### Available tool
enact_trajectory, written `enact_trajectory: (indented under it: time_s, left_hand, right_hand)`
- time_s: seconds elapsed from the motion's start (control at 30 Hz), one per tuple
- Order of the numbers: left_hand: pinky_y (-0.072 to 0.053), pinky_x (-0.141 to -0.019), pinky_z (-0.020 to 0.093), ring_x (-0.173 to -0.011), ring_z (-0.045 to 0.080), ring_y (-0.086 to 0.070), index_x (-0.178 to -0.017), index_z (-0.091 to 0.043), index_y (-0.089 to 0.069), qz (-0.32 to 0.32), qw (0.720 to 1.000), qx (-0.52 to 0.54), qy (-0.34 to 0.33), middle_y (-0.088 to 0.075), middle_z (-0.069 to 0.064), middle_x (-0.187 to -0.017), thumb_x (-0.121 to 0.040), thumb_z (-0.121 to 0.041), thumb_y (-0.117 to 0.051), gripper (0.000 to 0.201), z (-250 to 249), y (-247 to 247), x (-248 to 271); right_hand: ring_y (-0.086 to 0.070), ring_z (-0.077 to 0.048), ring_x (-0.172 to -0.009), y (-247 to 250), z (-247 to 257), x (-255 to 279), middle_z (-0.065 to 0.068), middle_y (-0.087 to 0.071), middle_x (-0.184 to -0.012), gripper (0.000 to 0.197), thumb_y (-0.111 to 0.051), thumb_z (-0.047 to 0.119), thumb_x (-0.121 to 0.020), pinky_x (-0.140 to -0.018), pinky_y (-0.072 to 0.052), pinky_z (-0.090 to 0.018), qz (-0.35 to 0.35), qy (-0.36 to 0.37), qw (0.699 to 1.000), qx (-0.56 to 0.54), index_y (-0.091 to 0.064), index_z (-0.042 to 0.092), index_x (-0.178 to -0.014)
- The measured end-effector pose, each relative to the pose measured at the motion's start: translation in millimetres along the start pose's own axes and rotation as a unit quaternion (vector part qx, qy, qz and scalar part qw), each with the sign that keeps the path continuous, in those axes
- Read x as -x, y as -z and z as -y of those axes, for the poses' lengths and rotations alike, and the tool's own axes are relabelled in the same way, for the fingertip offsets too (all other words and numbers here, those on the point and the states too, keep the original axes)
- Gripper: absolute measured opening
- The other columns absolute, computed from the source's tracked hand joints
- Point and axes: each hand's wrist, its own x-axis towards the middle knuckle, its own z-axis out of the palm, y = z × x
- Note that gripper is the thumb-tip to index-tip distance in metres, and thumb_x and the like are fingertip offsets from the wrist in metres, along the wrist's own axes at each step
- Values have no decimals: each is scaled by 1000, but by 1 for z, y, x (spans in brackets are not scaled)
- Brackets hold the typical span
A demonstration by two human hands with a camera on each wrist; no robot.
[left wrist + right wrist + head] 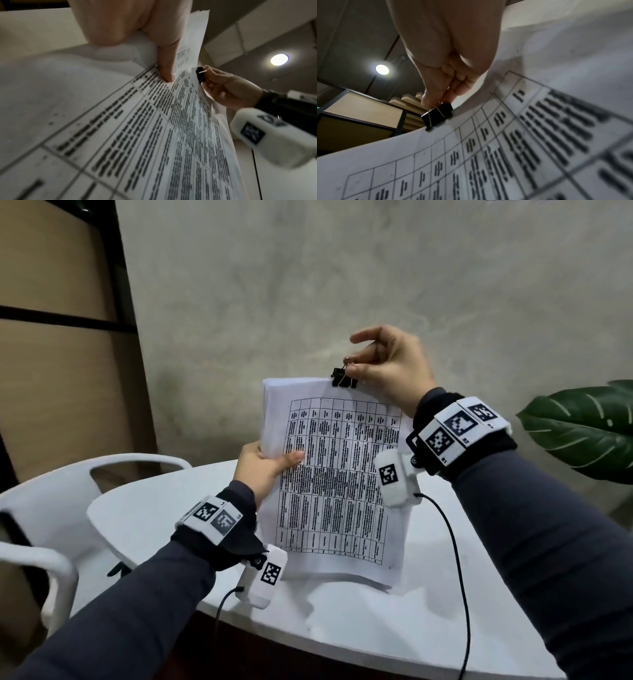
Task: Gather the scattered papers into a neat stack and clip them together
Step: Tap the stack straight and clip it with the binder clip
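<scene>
Left hand point(263, 470) grip clamped on paper stack point(339, 484); right hand point(387, 364) pinches binder clip point(344, 378) on its top edge

Dim, perhaps blurred wrist views

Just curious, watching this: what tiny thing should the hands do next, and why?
Probably the right hand lets go of the wire handles: the black binder clip already sits on the top edge of the printed white paper stack, which the left hand holds upright.

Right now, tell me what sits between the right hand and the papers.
The black clip: right hand pinches its wire handles, and it sits on the papers' top edge, clearest in the head view.
</scene>
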Motion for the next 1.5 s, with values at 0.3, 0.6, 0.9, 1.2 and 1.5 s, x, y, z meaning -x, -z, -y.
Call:
enact_trajectory:
  time_s: [0.3, 0.6, 0.9, 1.2, 1.5]
  left_hand:
    - [-53, -86, 44, -84, 26, -59, -71, -11, -62, -32, 999, -16, -39, -61, 14, -85, -75, -9, -73, 12, -7, -10, 4]
    - [-53, -74, 20, -75, 15, -61, -78, -14, -60, -33, 997, 63, -16, -64, 3, -81, -75, 2, -71, 20, -7, -19, -9]
    - [-53, -69, 26, -71, 19, -59, -73, -10, -60, 13, 999, -33, -33, -62, 8, -77, -74, -7, -74, 14, -10, -19, -8]
    - [-43, -100, 57, -114, 40, -58, -118, 11, -52, -29, 997, 67, -15, -62, 24, -118, -32, -47, -92, 111, -16, -6, -83]
    - [-54, -47, 26, -45, 12, -60, -85, -2, -57, 187, 959, -104, 186, -61, 5, -60, -78, 14, -59, 18, 44, -23, -117]
  right_hand:
    - [-71, -7, -73, 13, 3, -10, 3, -74, -71, 29, -69, -6, -77, -82, -58, -28, 92, -54, 994, 11, -55, 19, -83]
    - [-33, -29, -136, 0, -22, 18, -1, -51, -142, 17, -74, 24, -77, -113, -23, -36, 75, 103, 916, 380, -75, 11, -88]
    - [-56, -23, -117, 8, 1, 5, -9, -60, -126, 65, -75, 14, -77, -100, -40, -26, 163, 23, 914, 372, -46, 12, -135]
    - [-46, 16, -108, 20, -85, 68, 14, -47, -126, 96, -41, 75, -72, -96, -31, -1, -172, -48, 975, 130, -28, 14, -145]
    - [-52, -24, -89, 26, -174, 64, -14, -59, -92, 34, -43, 33, -99, -72, -32, -28, -172, -274, 934, 153, -56, 2, -91]
